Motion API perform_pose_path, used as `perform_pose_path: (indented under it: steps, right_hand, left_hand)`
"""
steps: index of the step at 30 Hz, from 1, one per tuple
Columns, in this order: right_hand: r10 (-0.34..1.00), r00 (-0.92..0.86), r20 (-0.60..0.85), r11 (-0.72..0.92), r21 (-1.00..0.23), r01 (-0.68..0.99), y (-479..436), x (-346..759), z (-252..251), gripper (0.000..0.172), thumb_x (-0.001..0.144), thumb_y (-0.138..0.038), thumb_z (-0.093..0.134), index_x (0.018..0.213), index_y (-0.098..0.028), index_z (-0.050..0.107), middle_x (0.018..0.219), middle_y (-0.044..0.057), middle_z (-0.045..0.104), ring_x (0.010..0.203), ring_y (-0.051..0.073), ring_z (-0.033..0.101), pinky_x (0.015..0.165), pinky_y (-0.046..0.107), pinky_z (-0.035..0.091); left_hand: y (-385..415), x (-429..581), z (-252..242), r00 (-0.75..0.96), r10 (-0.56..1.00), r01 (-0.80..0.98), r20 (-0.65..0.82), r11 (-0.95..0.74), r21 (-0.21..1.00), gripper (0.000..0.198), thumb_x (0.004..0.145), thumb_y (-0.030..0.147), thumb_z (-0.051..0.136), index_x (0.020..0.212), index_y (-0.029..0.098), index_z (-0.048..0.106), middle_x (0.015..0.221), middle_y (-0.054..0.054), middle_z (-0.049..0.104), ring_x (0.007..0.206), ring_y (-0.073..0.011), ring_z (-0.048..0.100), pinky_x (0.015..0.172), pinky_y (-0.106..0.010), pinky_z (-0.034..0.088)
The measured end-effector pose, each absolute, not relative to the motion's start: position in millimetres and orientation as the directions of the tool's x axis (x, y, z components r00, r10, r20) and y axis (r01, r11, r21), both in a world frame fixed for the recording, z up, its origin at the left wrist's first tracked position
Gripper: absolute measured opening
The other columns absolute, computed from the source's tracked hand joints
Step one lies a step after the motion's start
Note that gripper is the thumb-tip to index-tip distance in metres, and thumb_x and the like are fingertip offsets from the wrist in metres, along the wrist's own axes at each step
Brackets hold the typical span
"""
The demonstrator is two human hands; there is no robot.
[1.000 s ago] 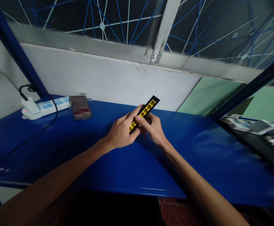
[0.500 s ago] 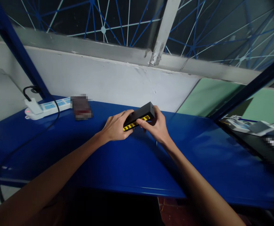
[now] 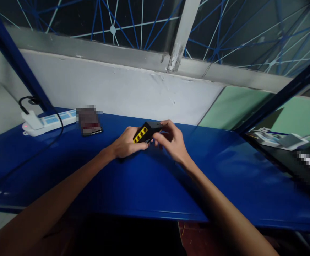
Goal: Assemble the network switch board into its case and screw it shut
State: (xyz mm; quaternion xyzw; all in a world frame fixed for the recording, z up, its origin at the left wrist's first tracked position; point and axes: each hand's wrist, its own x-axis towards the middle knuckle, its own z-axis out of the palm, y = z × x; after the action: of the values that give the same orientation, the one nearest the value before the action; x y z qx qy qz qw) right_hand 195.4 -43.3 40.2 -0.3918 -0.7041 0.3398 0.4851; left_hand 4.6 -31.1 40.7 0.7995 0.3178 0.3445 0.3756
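A black network switch [image 3: 151,129] with a row of yellow ports is held tilted above the blue table, its short end turned toward me. My left hand [image 3: 124,143] is closed round its left part, thumb along the lower edge, and covers some of the ports. At the right end, my right hand [image 3: 175,141] has its fingers bent, with the index finger at the top corner and the thumb by the lower edge. What the other right fingertips touch is partly hidden.
A white power strip [image 3: 55,122] with a plugged-in adapter and black cable lies at the left. Beside it is a blurred-out phone-like object [image 3: 92,133]. The blue table [image 3: 144,185] meets a wall below windows. Papers and a grey item [image 3: 293,141] lie at the right.
The network switch has turned so its short end faces me more and fewer ports show. My right thumb has moved off the port row to the end. The view has shifted slightly.
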Motion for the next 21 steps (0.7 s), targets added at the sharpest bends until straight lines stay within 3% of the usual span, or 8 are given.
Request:
perform_pose_path:
  steps: [4, 8, 13, 16, 19, 21]
  right_hand:
    - [0.889, -0.327, 0.319, 0.393, -0.899, 0.191, -41, 201, 47, 0.033, 0.087, -0.054, 0.058, 0.094, -0.022, 0.054, 0.057, -0.005, 0.057, 0.043, 0.008, 0.046, 0.041, 0.022, 0.035]
    - [0.902, -0.361, 0.235, 0.312, -0.934, 0.172, -43, 198, 48, 0.037, 0.087, -0.053, 0.059, 0.073, -0.020, 0.051, 0.052, -0.005, 0.054, 0.038, 0.006, 0.043, 0.037, 0.021, 0.030]
    - [0.926, -0.332, 0.183, 0.237, -0.963, 0.130, -43, 194, 44, 0.040, 0.086, -0.054, 0.060, 0.067, -0.020, 0.049, 0.053, -0.002, 0.061, 0.035, 0.008, 0.050, 0.035, 0.021, 0.032]
    - [0.947, -0.277, 0.163, 0.206, -0.969, 0.135, -43, 192, 41, 0.042, 0.085, -0.053, 0.062, 0.063, -0.020, 0.049, 0.048, -0.001, 0.060, 0.033, 0.009, 0.051, 0.033, 0.021, 0.034]
    - [0.969, -0.222, 0.110, 0.142, -0.981, 0.130, -41, 190, 36, 0.042, 0.084, -0.053, 0.063, 0.061, -0.021, 0.049, 0.047, 0.001, 0.060, 0.032, 0.013, 0.055, 0.029, 0.023, 0.038]
    - [0.978, -0.190, 0.087, 0.110, -0.987, 0.119, -40, 189, 32, 0.043, 0.083, -0.053, 0.064, 0.059, -0.021, 0.050, 0.046, 0.003, 0.060, 0.033, 0.015, 0.057, 0.029, 0.025, 0.040]
  left_hand:
    - [-28, -7, 47, 0.656, 0.752, 0.083, 0.064, -0.157, 0.984, 0.031, 0.071, 0.027, 0.063, 0.095, 0.007, 0.071, 0.078, -0.011, 0.072, 0.063, -0.0211, 0.065, 0.053, -0.029, 0.050]
    - [-22, -12, 46, 0.756, 0.654, 0.021, -0.025, 0.013, 1.000, 0.032, 0.072, 0.021, 0.060, 0.097, 0.004, 0.072, 0.081, -0.016, 0.074, 0.071, -0.0277, 0.071, 0.061, -0.036, 0.055]
    - [-15, -11, 41, 0.792, 0.609, -0.076, -0.049, 0.178, 0.981, 0.034, 0.068, 0.014, 0.059, 0.099, 0.005, 0.068, 0.090, -0.017, 0.074, 0.076, -0.0318, 0.072, 0.073, -0.046, 0.056]
    - [-12, -10, 38, 0.715, 0.698, -0.063, -0.040, 0.120, 0.991, 0.036, 0.071, 0.017, 0.061, 0.106, 0.009, 0.064, 0.086, -0.012, 0.072, 0.070, -0.0267, 0.070, 0.065, -0.040, 0.055]
    - [-11, -9, 37, 0.591, 0.804, 0.059, 0.068, -0.128, 0.990, 0.034, 0.077, 0.025, 0.063, 0.108, 0.012, 0.061, 0.088, -0.010, 0.069, 0.075, -0.0225, 0.066, 0.063, -0.032, 0.050]
    - [-11, -8, 36, 0.567, 0.810, 0.201, 0.149, -0.311, 0.929, 0.036, 0.078, 0.032, 0.066, 0.109, 0.013, 0.061, 0.093, -0.010, 0.067, 0.081, -0.0228, 0.064, 0.066, -0.030, 0.047]
